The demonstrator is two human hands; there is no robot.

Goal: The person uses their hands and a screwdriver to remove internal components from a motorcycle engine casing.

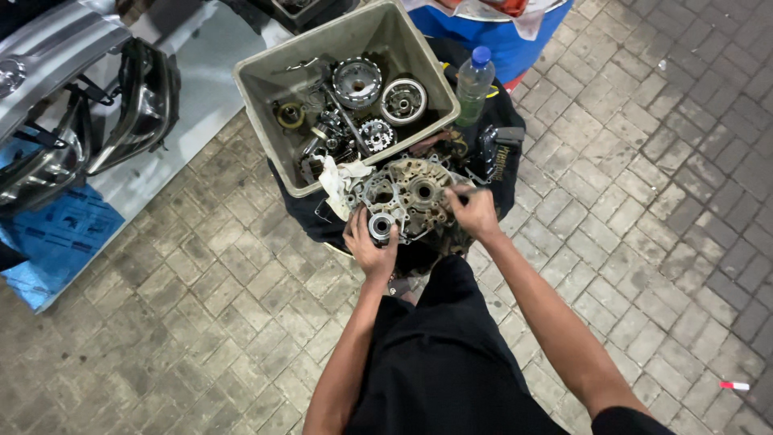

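Beige tub (pixel 266 105) holds gears (pixel 357 82), rag (pixel 338 179) over its rim. Casing (pixel 411 197) lies flat, face up. My left hand (pixel 370 246) grips its near edge; right hand (pixel 473 213) pinches a tool (pixel 475 191).

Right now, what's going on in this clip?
A person crouches over a metal engine case lying on dark cloth on the paved ground. The left hand grips its near edge by a round bearing; the right hand works a thin tool at its right side. A grey tub of engine parts sits behind.
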